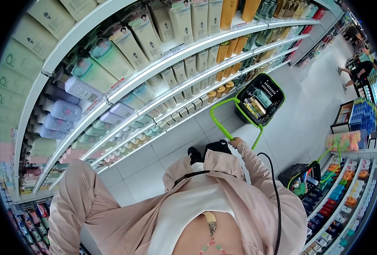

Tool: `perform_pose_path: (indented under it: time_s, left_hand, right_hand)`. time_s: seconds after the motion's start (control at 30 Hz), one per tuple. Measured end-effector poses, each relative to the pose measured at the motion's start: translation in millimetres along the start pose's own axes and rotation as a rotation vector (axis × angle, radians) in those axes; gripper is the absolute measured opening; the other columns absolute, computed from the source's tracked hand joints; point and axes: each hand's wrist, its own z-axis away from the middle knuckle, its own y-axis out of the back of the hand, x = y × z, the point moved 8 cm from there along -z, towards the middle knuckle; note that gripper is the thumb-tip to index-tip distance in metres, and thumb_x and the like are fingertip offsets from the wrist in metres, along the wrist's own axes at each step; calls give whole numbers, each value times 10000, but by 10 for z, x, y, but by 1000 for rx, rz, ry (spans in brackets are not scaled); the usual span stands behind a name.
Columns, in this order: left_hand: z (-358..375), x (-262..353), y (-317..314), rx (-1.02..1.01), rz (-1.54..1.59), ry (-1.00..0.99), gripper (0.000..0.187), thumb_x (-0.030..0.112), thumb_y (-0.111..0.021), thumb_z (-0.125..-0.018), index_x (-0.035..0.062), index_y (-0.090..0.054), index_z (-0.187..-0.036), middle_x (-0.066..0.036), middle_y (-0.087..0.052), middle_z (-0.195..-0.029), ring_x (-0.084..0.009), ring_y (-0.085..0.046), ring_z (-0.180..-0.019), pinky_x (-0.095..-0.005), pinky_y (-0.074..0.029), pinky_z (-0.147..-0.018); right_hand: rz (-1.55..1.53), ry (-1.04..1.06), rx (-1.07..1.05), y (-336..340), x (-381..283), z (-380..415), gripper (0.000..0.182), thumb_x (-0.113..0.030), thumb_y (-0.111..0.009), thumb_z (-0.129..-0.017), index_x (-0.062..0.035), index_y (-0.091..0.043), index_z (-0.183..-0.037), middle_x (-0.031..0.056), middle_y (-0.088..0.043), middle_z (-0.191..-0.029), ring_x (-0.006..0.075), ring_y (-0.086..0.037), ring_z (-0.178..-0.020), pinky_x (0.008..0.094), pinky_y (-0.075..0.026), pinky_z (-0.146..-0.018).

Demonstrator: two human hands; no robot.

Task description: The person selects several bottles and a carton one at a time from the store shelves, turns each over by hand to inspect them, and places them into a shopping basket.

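Observation:
My right hand [236,142] is closed round the green handle [220,126] of a black shopping basket [271,90]. Several bottles and packs [256,106] lie inside that basket, which is over the tiled floor. On the left, my arm in a pink sleeve [71,191] is raised and bent toward the shelves; the hand itself cannot be made out. Near that sleeve stand lilac pump bottles [63,111] on a white shelf.
Curved white shelves [171,55] hold tubes and bottles along the left and top. A second black basket [287,173] with a green handle is at the right, by more stocked shelves [345,199]. A person [360,70] in dark clothes is at the upper right.

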Motion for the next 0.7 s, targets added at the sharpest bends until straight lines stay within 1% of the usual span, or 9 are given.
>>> perform_pose_path:
  time_s: [0.2, 0.27, 0.33, 0.37, 0.43, 0.53, 0.6, 0.67, 0.7]
  left_hand:
    - [253, -392, 56, 15, 289, -119, 298, 271, -395, -898, 30, -568, -928, -105, -556, -977, -228, -541, -880, -358, -440, -748]
    - [501, -802, -34, 62, 504, -182, 306, 274, -392, -907, 26, -569, -940, -108, -560, -989, -230, -545, -890, -358, -444, -754]
    - [855, -1579, -325, 256, 739, -144, 315, 276, -388, -915, 22, -570, -952, -111, -563, -1001, -232, -550, -899, -357, -448, -760]
    - [1056, -2065, -492, 447, 826, -9, 320, 278, -386, -920, 20, -571, -958, -113, -565, -1008, -232, -552, -904, -357, -450, -763]
    - [1662, -3271, -1108, 1246, 870, 815, 286, 192, -379, -923, -19, -489, -1083, -116, -521, -1068, -170, -495, -996, -313, -388, -866]
    - [2985, -4372, -2743, 1010, -112, 1746, 493, 139, -528, -817, 28, -342, -1260, -180, -463, -1157, -296, -466, -1034, -329, -337, -936]
    - [3161, -4347, -3108, 1066, -208, 1742, 613, 102, -562, -769, 54, -262, -1302, -210, -435, -1174, -325, -464, -1022, -337, -345, -928]
    - [3359, -4291, -3205, 1110, -311, 1742, 747, 65, -596, -722, 81, -182, -1343, -240, -408, -1191, -354, -461, -1010, -345, -352, -920]
    - [3476, -4283, -3270, 1210, -180, 1724, 797, 16, -570, -711, 105, -116, -1359, -250, -403, -1173, -356, -468, -983, -350, -366, -902]
  right_hand:
    - [-112, 236, -109, -333, -522, 136, 319, -298, -622, -770, 19, -588, -761, 55, -552, -610, 121, -504, -475, 266, -435, -457]
    - [-267, 308, -119, -321, -773, 273, 404, -391, -624, -736, 12, -601, -718, 96, -587, -622, 174, -581, -557, 317, -457, -516]
    - [-332, 315, -133, -293, -1015, 437, 349, -348, -618, -766, -7, -569, -709, 47, -533, -600, 131, -528, -519, 289, -465, -491]
    - [-407, 318, -139, -288, -1138, 524, 304, -305, -612, -796, -26, -538, -701, -2, -480, -577, 88, -475, -481, 261, -473, -466]
    - [-597, 370, -229, -357, -1417, 696, 287, -309, -610, -800, -41, -539, -727, -10, -462, -574, 86, -484, -505, 261, -491, -504]
    - [-544, 471, -328, -624, -1737, 808, 262, -285, -590, -810, -32, -541, -859, 25, -529, -649, 92, -510, -547, 268, -480, -532]
    - [-433, 566, -346, -859, -1903, 737, 275, -282, -575, -817, -24, -536, -905, 46, -556, -681, 100, -526, -561, 279, -476, -541]
    - [-19, 1011, 42, -1092, -2089, 676, 296, -286, -542, -828, -13, -531, -943, 81, -590, -744, 124, -554, -579, 295, -464, -546]
    - [-22, 1014, 38, -1128, -2165, 691, 296, -286, -542, -828, -13, -531, -943, 81, -590, -744, 124, -554, -579, 295, -464, -546]
